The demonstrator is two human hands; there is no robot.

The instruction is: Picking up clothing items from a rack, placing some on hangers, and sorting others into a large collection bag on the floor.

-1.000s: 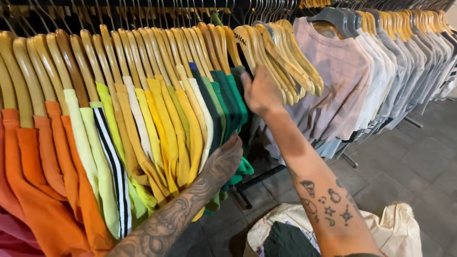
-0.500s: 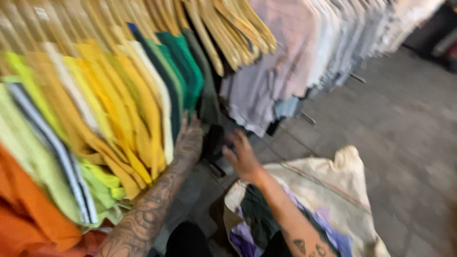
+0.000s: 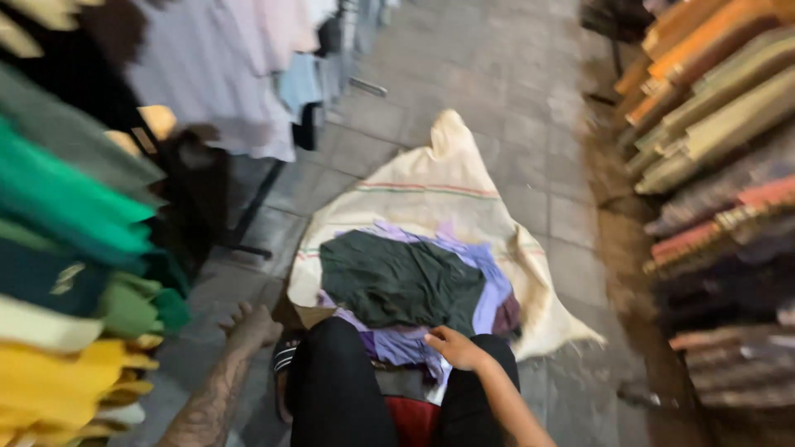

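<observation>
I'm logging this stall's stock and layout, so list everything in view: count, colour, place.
Dark green garment: one, on top of the pile in the sack.
Purple garments: several, count unclear, under the green one.
Sack: one, cream with thin stripes, open on the floor.
Hanging shirts, left rail: many, green, yellow, cream.
Hanging shirts, far rail: many, lilac, pale blue.
Folded stacks: many, orange, olive, dark, on the right; blurred.
Paved floor: grey.
Legs: black trousers, bottom centre.
Left hand: empty, low beside the left rail.
Right hand: on the purple garments.
</observation>
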